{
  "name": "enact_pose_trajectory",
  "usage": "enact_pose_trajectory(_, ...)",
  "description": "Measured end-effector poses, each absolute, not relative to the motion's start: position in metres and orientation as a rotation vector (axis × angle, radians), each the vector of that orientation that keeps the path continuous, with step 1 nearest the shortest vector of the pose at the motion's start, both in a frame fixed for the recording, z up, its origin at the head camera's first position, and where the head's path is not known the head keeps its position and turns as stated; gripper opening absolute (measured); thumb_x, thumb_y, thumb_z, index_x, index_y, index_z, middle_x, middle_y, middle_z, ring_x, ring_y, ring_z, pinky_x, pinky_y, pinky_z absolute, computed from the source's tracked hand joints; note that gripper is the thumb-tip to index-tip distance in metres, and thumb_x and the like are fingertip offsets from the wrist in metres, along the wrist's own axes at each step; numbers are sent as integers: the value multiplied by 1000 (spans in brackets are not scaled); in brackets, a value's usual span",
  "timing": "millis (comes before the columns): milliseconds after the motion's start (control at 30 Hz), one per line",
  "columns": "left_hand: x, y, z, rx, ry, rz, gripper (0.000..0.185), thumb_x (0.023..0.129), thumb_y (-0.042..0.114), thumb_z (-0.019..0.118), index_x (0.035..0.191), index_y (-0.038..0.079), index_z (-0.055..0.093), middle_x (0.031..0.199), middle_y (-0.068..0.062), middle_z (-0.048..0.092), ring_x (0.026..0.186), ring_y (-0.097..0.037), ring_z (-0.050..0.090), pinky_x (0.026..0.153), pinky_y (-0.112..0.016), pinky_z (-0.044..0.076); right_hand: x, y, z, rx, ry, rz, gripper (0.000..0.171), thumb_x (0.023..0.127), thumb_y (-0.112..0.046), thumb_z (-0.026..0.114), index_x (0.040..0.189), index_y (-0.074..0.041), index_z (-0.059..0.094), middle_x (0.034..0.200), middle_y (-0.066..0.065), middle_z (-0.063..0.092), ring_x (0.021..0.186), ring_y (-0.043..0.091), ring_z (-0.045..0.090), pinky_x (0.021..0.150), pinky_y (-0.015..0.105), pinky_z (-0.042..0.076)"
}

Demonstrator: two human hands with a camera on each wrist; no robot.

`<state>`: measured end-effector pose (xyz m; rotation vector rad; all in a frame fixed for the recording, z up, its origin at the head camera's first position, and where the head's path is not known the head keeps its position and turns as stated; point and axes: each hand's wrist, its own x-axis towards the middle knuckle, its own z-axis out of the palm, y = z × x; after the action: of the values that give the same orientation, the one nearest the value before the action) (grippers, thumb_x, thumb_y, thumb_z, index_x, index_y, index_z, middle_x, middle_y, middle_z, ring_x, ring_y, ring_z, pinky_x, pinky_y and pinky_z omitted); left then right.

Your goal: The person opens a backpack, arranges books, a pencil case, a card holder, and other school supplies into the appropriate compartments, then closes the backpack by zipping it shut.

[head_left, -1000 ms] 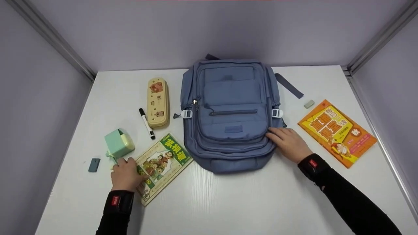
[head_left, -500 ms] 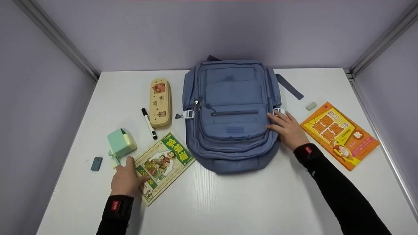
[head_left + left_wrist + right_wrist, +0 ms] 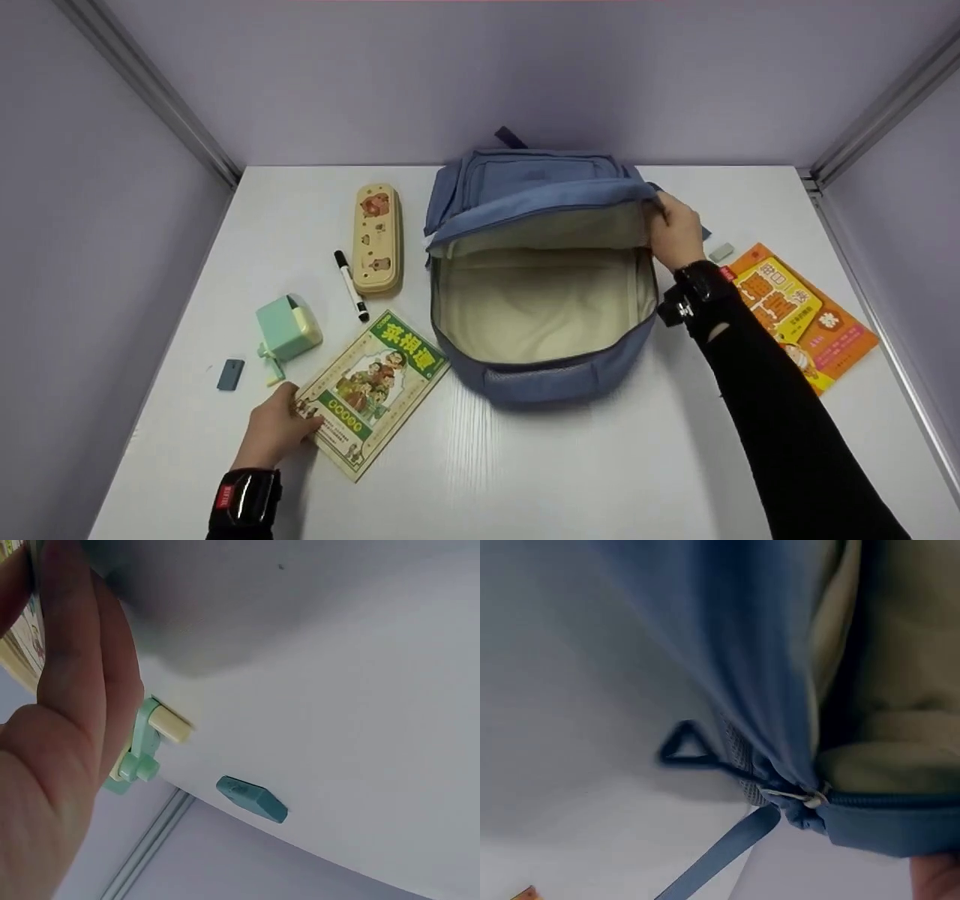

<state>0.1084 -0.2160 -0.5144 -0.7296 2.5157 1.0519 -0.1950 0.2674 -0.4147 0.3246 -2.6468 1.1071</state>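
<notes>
My left hand [image 3: 276, 427] grips the lower left edge of a green-and-cream book [image 3: 373, 386], thumb on the cover. In the left wrist view the fingers [image 3: 71, 660] lie along the book, which is mostly cut off. At the centre a blue backpack [image 3: 540, 384] lies on its back, its main compartment unzipped and showing a pale lining. My right hand [image 3: 675, 229] holds the backpack's front flap [image 3: 540, 201] up by its right side. In the right wrist view the raised flap is blurred, and a bit of finger [image 3: 934, 877] shows at the lower right.
Left of the backpack are a cream pencil case [image 3: 377, 247], a marker [image 3: 351, 286], a green crank pencil sharpener [image 3: 287, 330] and a dark eraser [image 3: 230, 374]. To the right, an orange book [image 3: 817, 330] lies partly behind my forearm, near a pale eraser [image 3: 721, 252].
My right hand has moved from the backpack's right side up and away, lifting the front flap and exposing the inside. My left hand has slid down-left along the book, now gripping its edge.
</notes>
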Motion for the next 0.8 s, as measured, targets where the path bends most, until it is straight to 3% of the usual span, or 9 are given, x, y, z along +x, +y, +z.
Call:
enact_pose_trajectory(133,118,-221,-514,-777,2397,1288,32,94,11,62,121,-1,50,86,-10,68,69,-17,65,60,-30,53,-202,268,-407,302,-2735,1205,27,103,-10,43,107,7,63,107,24,65,94,29,56,88,35,42)
enact_pose_trajectory(300,131,-229,-502,-850,2132,1727,29,100,6,54,127,-1,45,84,-2,71,67,-19,73,63,-34,61,-204,268,-405,315,-2770,1239,28,104,-13,43,102,8,60,100,21,60,86,19,48,81,25,36)
enact_pose_trajectory(433,148,-239,-479,-876,2047,2026,17,101,4,51,118,6,53,84,1,72,69,-17,74,61,-32,61,-204,268,-405,316,-2749,1258,28,104,-14,43,98,8,59,98,19,59,81,10,46,80,24,35)
enact_pose_trajectory(633,147,-227,-454,-384,1698,2412,30,102,-1,43,110,19,65,94,-3,76,79,-18,76,63,-28,61,-203,270,-405,297,-2709,1277,26,103,-14,46,94,7,59,94,18,59,76,0,45,77,22,36)
enact_pose_trajectory(800,102,-171,-440,-257,1393,2381,20,102,3,45,111,12,60,96,-3,76,82,-16,76,69,-27,61,-203,272,-406,235,-2688,1336,27,103,-14,46,104,7,63,106,17,64,85,-1,47,85,19,37)
